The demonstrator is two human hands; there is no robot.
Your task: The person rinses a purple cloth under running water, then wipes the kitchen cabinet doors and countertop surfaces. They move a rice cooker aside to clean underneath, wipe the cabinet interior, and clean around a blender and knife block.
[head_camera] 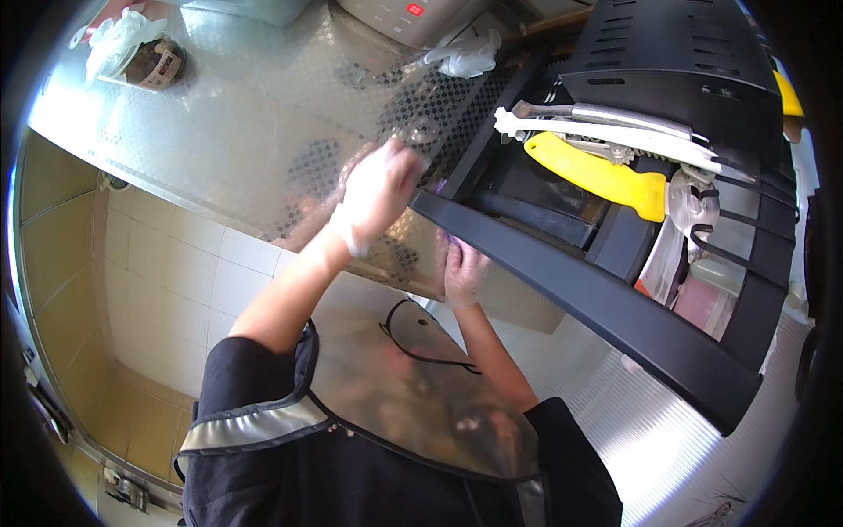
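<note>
My left hand (pixel 385 184), in a thin clear glove, is blurred above the metal counter (pixel 244 125), beside the near-left corner of a black metal rack (pixel 579 290). Its fingers are curled in, and whether they hold anything is hidden. Lower and to the right, my gloved right hand (pixel 464 270) is by the counter's front edge, under the rack's front rail. A small purple item (pixel 451 238) shows at its fingers, which the rail partly covers. On the rack lie a yellow-handled tool (pixel 596 174), a white slender utensil (pixel 612 135) and metal tongs (pixel 632 118).
A lidless-looking jar (pixel 155 62) with a crumpled clear glove (pixel 125 36) stands at the back left. Another crumpled clear plastic piece (pixel 467 54) lies near a grey appliance (pixel 408 20). The rack's front rail juts over the counter edge. Tiled floor (pixel 178 263) shows at left.
</note>
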